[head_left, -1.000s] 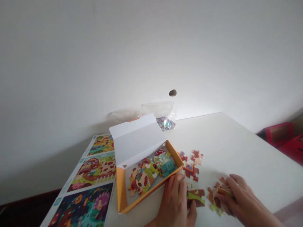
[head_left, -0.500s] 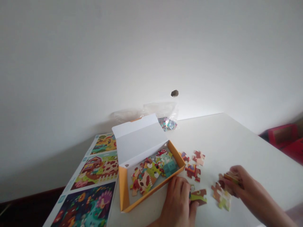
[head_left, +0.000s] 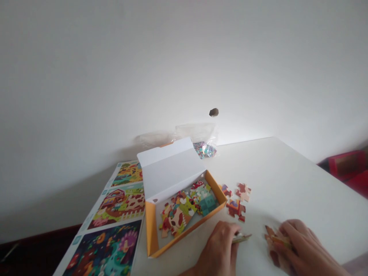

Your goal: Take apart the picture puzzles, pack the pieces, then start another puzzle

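My left hand [head_left: 220,245] is closed on puzzle pieces [head_left: 242,238] seen almost edge-on, in front of the open box's right corner. To the right, my right hand [head_left: 299,243] grips several puzzle pieces [head_left: 273,241] in brown and yellow-green; its fingers partly cover them. Beyond my hands lie loose pieces: a dark red one with a purple and orange patch [head_left: 236,210], a pink-brown one [head_left: 243,191], and another [head_left: 226,190] against the box side. Inside the yellow-edged box [head_left: 172,247] is a heap of colourful pieces [head_left: 184,211].
A sheet with printed pictures [head_left: 115,207] lies left of the box, partly under it. Behind the raised white lid [head_left: 172,168] sits a clear plastic bag [head_left: 205,147] with more pieces. The white table [head_left: 287,172] meets a wall [head_left: 258,76]; red objects [head_left: 347,165] are beyond its right edge.
My left hand has tilted its pieces up from flat to nearly edge-on. My right hand has come down and nearer, over the spot where brown and green pieces lay on the table.
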`<act>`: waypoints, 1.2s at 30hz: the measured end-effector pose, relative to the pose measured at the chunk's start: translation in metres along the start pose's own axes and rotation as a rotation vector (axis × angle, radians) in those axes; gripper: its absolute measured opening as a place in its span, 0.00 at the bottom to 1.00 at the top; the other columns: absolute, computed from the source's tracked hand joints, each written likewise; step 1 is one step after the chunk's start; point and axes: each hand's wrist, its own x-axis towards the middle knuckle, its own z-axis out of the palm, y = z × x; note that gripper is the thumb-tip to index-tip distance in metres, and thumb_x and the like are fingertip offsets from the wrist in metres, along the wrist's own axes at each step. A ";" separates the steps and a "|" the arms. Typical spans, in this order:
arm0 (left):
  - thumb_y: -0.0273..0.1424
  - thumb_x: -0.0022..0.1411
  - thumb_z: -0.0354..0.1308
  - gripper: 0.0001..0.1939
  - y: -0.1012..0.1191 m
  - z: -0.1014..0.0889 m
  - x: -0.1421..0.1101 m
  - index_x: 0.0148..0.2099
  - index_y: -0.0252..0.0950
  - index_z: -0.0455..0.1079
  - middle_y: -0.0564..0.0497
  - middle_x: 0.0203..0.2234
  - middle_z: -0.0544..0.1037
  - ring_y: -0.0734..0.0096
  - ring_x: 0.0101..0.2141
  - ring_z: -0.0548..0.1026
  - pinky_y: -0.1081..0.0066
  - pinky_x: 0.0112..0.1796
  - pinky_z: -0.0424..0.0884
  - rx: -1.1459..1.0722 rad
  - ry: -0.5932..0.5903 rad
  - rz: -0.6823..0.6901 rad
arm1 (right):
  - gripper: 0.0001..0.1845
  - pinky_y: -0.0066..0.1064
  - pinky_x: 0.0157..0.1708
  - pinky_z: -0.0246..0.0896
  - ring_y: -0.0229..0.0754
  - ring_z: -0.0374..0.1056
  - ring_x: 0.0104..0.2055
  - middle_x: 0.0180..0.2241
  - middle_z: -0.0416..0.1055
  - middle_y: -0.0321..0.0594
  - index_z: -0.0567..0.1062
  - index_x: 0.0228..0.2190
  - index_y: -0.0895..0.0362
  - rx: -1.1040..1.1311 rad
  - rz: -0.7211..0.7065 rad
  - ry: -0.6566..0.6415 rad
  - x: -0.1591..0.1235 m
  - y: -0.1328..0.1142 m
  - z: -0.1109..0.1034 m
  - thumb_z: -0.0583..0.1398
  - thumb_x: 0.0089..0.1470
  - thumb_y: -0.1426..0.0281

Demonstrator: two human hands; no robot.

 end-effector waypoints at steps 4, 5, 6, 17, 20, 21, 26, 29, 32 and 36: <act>0.16 0.61 0.49 0.23 0.001 0.001 -0.001 0.56 0.36 0.60 0.43 0.41 0.73 0.60 0.44 0.73 0.64 0.45 0.72 -0.025 -0.006 -0.032 | 0.09 0.33 0.36 0.64 0.44 0.70 0.33 0.33 0.71 0.42 0.67 0.32 0.53 0.034 0.010 -0.116 0.003 -0.007 0.007 0.53 0.55 0.62; 0.16 0.61 0.49 0.22 0.002 0.000 -0.001 0.55 0.36 0.61 0.42 0.41 0.73 0.60 0.45 0.73 0.63 0.46 0.72 -0.029 -0.013 -0.037 | 0.07 0.32 0.35 0.63 0.44 0.70 0.33 0.32 0.71 0.41 0.66 0.33 0.53 0.039 0.015 -0.128 0.004 -0.011 0.006 0.52 0.55 0.63; 0.17 0.61 0.48 0.20 0.003 0.000 -0.001 0.54 0.36 0.62 0.42 0.42 0.73 0.60 0.45 0.72 0.63 0.46 0.72 -0.033 -0.017 -0.042 | 0.06 0.32 0.35 0.63 0.44 0.70 0.33 0.31 0.72 0.40 0.65 0.32 0.53 0.042 0.013 -0.136 0.005 -0.015 0.006 0.52 0.55 0.64; 0.19 0.64 0.45 0.18 0.001 -0.001 0.000 0.55 0.37 0.60 0.43 0.45 0.71 0.63 0.48 0.72 0.65 0.50 0.70 -0.055 -0.038 -0.071 | 0.06 0.34 0.36 0.65 0.47 0.69 0.37 0.33 0.70 0.43 0.67 0.28 0.53 -0.051 -0.105 -0.087 0.011 -0.025 0.015 0.56 0.52 0.63; 0.20 0.65 0.45 0.17 0.001 -0.002 0.001 0.55 0.37 0.59 0.43 0.45 0.70 0.63 0.48 0.71 0.65 0.50 0.70 -0.055 -0.045 -0.079 | 0.06 0.35 0.37 0.64 0.47 0.68 0.36 0.33 0.69 0.44 0.66 0.25 0.53 -0.060 -0.140 -0.062 0.007 -0.037 0.017 0.56 0.52 0.65; 0.20 0.65 0.45 0.18 0.001 -0.002 0.001 0.55 0.37 0.59 0.43 0.45 0.70 0.63 0.48 0.71 0.65 0.50 0.70 -0.054 -0.044 -0.078 | 0.05 0.34 0.37 0.64 0.47 0.69 0.36 0.33 0.69 0.44 0.66 0.25 0.53 -0.060 -0.140 -0.054 0.006 -0.040 0.019 0.57 0.50 0.67; 0.21 0.66 0.44 0.18 0.000 -0.002 0.000 0.57 0.37 0.57 0.42 0.46 0.72 0.61 0.49 0.72 0.62 0.50 0.71 -0.041 -0.033 -0.095 | 0.10 0.32 0.35 0.63 0.45 0.71 0.35 0.35 0.71 0.43 0.67 0.34 0.55 -0.019 -0.117 -0.115 0.008 -0.050 0.027 0.57 0.45 0.73; 0.22 0.67 0.44 0.18 0.002 -0.003 0.000 0.57 0.37 0.57 0.41 0.48 0.72 0.60 0.51 0.72 0.61 0.51 0.71 -0.034 -0.013 -0.093 | 0.14 0.31 0.36 0.62 0.46 0.71 0.38 0.34 0.72 0.41 0.66 0.37 0.54 -0.016 -0.071 -0.138 0.012 -0.055 0.027 0.57 0.44 0.74; 0.23 0.67 0.44 0.18 0.003 -0.004 0.000 0.58 0.36 0.57 0.40 0.48 0.73 0.59 0.51 0.73 0.59 0.51 0.72 -0.023 0.013 -0.092 | 0.13 0.30 0.35 0.62 0.45 0.71 0.38 0.33 0.72 0.39 0.67 0.35 0.53 -0.005 -0.036 -0.152 0.015 -0.064 0.024 0.56 0.43 0.75; 0.24 0.68 0.44 0.20 -0.003 0.001 -0.003 0.61 0.36 0.55 0.39 0.50 0.73 0.58 0.52 0.72 0.57 0.52 0.72 -0.030 0.033 -0.101 | 0.05 0.30 0.35 0.62 0.46 0.70 0.38 0.31 0.72 0.40 0.65 0.26 0.53 -0.027 -0.050 -0.133 0.014 -0.070 0.020 0.56 0.42 0.73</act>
